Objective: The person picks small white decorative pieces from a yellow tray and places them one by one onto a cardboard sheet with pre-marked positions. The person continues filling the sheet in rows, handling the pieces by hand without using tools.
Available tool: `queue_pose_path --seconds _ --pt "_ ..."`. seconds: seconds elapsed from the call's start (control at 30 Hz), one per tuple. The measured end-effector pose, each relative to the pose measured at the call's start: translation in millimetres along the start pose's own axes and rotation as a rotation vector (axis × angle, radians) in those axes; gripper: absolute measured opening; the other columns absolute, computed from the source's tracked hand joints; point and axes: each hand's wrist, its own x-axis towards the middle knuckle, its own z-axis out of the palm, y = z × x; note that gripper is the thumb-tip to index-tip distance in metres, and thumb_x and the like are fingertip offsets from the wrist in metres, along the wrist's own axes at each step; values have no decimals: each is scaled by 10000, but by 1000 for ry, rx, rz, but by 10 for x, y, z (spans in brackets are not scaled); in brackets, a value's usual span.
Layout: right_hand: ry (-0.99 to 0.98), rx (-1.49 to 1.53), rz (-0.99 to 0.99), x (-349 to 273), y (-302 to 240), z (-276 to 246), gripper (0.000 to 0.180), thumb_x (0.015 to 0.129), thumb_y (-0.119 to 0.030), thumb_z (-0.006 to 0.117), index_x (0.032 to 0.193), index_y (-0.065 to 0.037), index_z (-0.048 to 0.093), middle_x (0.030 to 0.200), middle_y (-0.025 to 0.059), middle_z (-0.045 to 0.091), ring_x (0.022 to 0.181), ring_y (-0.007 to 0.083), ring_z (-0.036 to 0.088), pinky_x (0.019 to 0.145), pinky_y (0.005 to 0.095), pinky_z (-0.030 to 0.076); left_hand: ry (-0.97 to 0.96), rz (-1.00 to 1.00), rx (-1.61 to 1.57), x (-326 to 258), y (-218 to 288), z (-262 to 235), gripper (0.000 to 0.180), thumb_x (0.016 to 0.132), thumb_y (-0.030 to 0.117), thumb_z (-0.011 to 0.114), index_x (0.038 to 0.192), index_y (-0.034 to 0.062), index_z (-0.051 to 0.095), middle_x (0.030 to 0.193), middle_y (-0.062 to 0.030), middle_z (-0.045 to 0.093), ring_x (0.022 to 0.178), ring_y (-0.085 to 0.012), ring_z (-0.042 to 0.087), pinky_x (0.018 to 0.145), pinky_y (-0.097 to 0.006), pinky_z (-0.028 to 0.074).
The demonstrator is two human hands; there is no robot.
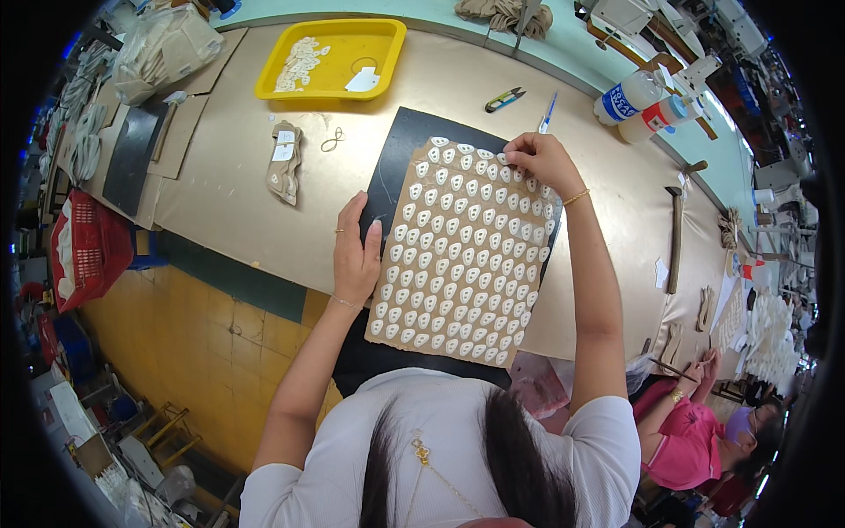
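A worker's left hand [355,255] lies flat, fingers spread, steadying a card [464,251] of white pieces on a dark mat [400,150]. The right hand [539,158] pinches one piece at the far edge, apparently mid-peel; lifting it calls for a steady hold on the card.

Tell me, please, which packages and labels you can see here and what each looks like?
Two plastic bottles: lying at the table's far right, clear, one with a blue-and-white label.
White slip: in the yellow tray, small, squarish.
Clear bag: far left, filled with pale pieces.
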Motion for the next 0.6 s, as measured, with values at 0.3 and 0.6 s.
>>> queue_pose_path --seconds 0.3,0.6 --pt "107 -345 -116 -26 -111 99 104 782 -111 659 833 -24 684 751 121 678 701 249 658 694 336 511 34 -32 -45 -1 -10 33 410 986 194 473 1330 -20 417 1325 -196 467 1221 -330 455 1042 -386 354" --pt "98 -523 -118 8 -92 92 154 770 -174 707 899 -116 646 977 81 620 920 250 631 788 415 479 123 -63 -66 -30 17 30 414 978 188 488 1332 -13 416 1320 -185 470 1214 -318 463 1036 -390 361"
